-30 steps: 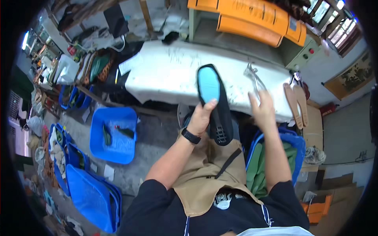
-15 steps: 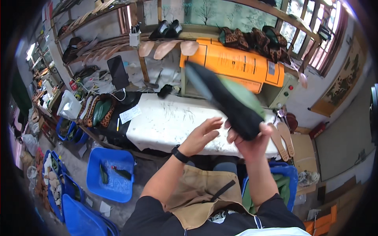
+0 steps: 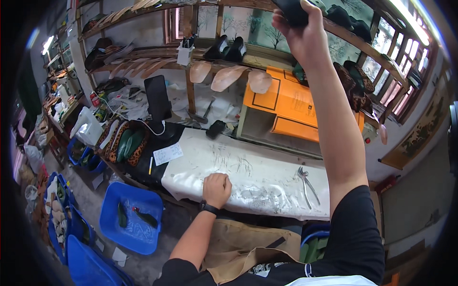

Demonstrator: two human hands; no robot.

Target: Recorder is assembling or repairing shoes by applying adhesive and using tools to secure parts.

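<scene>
My right hand is raised at the top centre-right, shut on a black shoe with some green showing, beside the upper shelf and partly cut off by the frame. My left hand rests on the white-covered bench near its front edge, fingers curled under, their contents hidden. Metal pliers lie on the bench to the right of that hand. A paper slip and leopard-print shoe pieces with green insoles lie at the bench's left.
Wooden shelves carry shoes and pale sole pieces. An orange-topped machine and phone stand stand at the back. A blue tub with green pieces sits on the floor at left; another is below right.
The shoe has passed from my left hand to my right, which has lifted it high toward the shelf. My left hand has lowered onto the bench, fingers curling. The view has tilted up.
</scene>
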